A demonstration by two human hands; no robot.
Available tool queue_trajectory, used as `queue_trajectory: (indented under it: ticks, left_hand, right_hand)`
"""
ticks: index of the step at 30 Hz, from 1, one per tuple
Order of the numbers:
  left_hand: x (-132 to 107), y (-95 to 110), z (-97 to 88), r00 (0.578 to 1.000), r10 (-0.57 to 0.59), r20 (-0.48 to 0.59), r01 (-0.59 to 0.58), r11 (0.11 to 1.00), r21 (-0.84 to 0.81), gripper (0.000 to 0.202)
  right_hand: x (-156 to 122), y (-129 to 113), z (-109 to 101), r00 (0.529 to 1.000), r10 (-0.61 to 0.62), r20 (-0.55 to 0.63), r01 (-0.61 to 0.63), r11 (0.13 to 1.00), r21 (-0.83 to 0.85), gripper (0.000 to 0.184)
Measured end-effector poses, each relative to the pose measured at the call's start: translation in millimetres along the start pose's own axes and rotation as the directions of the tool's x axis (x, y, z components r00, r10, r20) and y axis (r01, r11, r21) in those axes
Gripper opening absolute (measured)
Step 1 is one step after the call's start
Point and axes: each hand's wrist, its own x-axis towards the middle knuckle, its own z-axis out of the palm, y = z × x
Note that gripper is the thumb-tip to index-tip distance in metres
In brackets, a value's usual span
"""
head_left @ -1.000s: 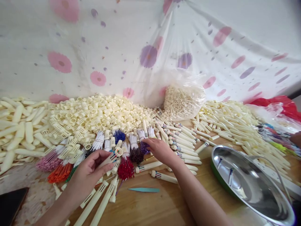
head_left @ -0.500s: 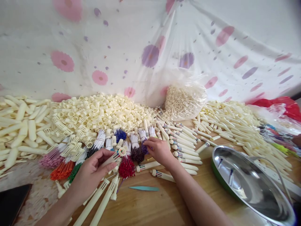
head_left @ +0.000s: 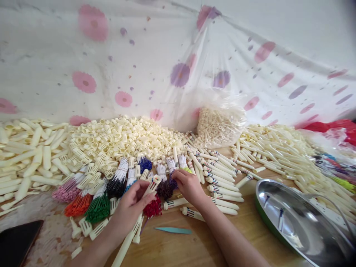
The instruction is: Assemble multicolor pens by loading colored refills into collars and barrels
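— What are the hands doing?
— The left hand (head_left: 130, 209) is closed on one cream pen barrel (head_left: 150, 187), with thumb and fingers pinching its middle. The right hand (head_left: 189, 185) is curled palm down, its fingertips sunk in the dark purple bundle (head_left: 164, 189) of refills. Whether it has one pinched, I cannot tell.
— Which way does the barrel lie?
— Its long axis runs from lower left up to the right. The slotted head is uppermost, aimed away from the person and toward the right hand. It is lifted off the desk (head_left: 172, 252), just over the red bundle (head_left: 152, 209).
— How many bundles?
— Ten by colour, as far as I can tell: pink, orange, green, black, pale blue, dark blue, red, dark purple, violet and lime, fanned out side by side.
— And further out?
— One teal blade (head_left: 172, 230) lies flat near the wrists. One steel bowl (head_left: 303, 237) sits at the right with two refills in it. One clear bag (head_left: 219, 126) of cream rings stands at the back. There are three cream heaps, too many pieces to count: slotted caps (head_left: 122, 141), blunt sleeves (head_left: 27, 159) and long barrels (head_left: 278, 148). A row of filled pens (head_left: 222, 181) lies beside the right hand.
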Motion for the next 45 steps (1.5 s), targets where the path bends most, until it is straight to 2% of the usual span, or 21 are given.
queue_trajectory:
  ticks: [1,3,6,11,13,15,16,17,19,21,25,27,29,32,34,36,38,45]
  left_hand:
    - [2.2,-0.7,10.6,0.999,-0.044,0.003,0.044,0.998,-0.055,0.029]
    - [7.7,-3.4,31.6,0.991,-0.109,0.08,0.12,0.984,-0.135,0.032]
    - [17.1,-10.6,54.7,0.99,-0.096,0.102,0.116,0.97,-0.215,0.031]
    - [27.1,-21.8,65.0,0.997,-0.055,0.06,0.068,0.967,-0.246,0.031]
    - [25.8,-21.2,63.4,0.996,-0.046,0.077,0.064,0.964,-0.259,0.033]
    - [20.9,-16.8,58.9,0.993,-0.046,0.106,0.073,0.96,-0.27,0.034]
    - [17.1,-13.7,55.1,0.991,-0.048,0.122,0.079,0.962,-0.263,0.035]
    - [12.7,-10.3,50.3,0.99,-0.049,0.133,0.082,0.964,-0.253,0.035]
    - [2.9,-4.0,37.7,0.987,-0.046,0.155,0.072,0.983,-0.169,0.033]
    - [-6.6,-0.1,22.8,0.987,-0.001,0.158,0.01,0.998,-0.057,0.03]
    - [-17.3,0.2,-5.7,0.992,0.118,0.041,-0.121,0.988,0.092,0.021]
    - [-17.1,-0.5,-16.8,0.981,0.186,0.052,-0.192,0.967,0.167,0.015]
    - [-14.5,-0.5,-25.2,0.96,0.27,0.075,-0.28,0.935,0.22,0.012]
    - [-10.0,-0.4,-32.4,0.903,0.416,0.103,-0.429,0.87,0.242,0.02]
    - [-8.4,-0.8,-34.2,0.868,0.483,0.111,-0.496,0.846,0.198,0.023]
    - [-8.0,-1.3,-34.5,0.85,0.511,0.127,-0.526,0.839,0.142,0.023]
    - [-8.3,-1.4,-34.2,0.844,0.516,0.145,-0.532,0.84,0.11,0.021]
    - [-8.9,-0.6,-34.8,0.855,0.492,0.165,-0.511,0.854,0.101,0.018]
  right_hand:
    - [0.4,1.6,1.4,1.0,0.01,-0.019,-0.009,1.0,0.03,0.025]
    - [1.3,5.9,4.3,0.998,0.039,-0.057,-0.033,0.995,0.096,0.022]
    - [0.4,10.2,7.2,0.991,0.089,-0.103,-0.068,0.979,0.194,0.016]
    - [-11.1,-2.8,-4.9,0.99,0.068,-0.125,-0.029,0.956,0.292,0.01]
    - [-15.9,-12.3,-19.4,0.988,0.024,-0.154,0.029,0.943,0.333,0.009]
    - [-18.0,-21.0,-37.8,0.962,0.006,-0.272,0.114,0.898,0.424,0.006]
    - [-17.7,-24.8,-47.4,0.938,0.039,-0.346,0.143,0.862,0.485,0.005]
    - [-16.5,-28.4,-56.4,0.891,0.107,-0.441,0.179,0.811,0.558,0.005]
    - [-12.1,-35.2,-70.5,0.817,0.245,-0.521,0.232,0.689,0.687,0.009]
    - [-6.3,-42.6,-77.3,0.784,0.343,-0.516,0.259,0.575,0.776,0.013]
    - [0.8,-60.8,-74.1,0.818,0.381,-0.432,0.257,0.429,0.866,0.014]
    - [-1.1,-70.1,-70.4,0.834,0.343,-0.432,0.28,0.411,0.868,0.013]
    - [-7.4,-78.2,-67.7,0.834,0.279,-0.476,0.329,0.441,0.835,0.011]
    - [-22.0,-87.3,-66.8,0.83,0.101,-0.548,0.407,0.562,0.72,0.016]
    - [-31.4,-91.6,-68.2,0.826,-0.089,-0.556,0.469,0.655,0.592,0.023]
    - [-37.6,-95.3,-70.3,0.805,-0.283,-0.521,0.542,0.708,0.454,0.031]
    - [-39.6,-98.7,-71.9,0.775,-0.414,-0.477,0.602,0.713,0.36,0.033]
    - [-30.6,-106.5,-66.0,0.72,-0.551,-0.422,0.66,0.732,0.17,0.01]
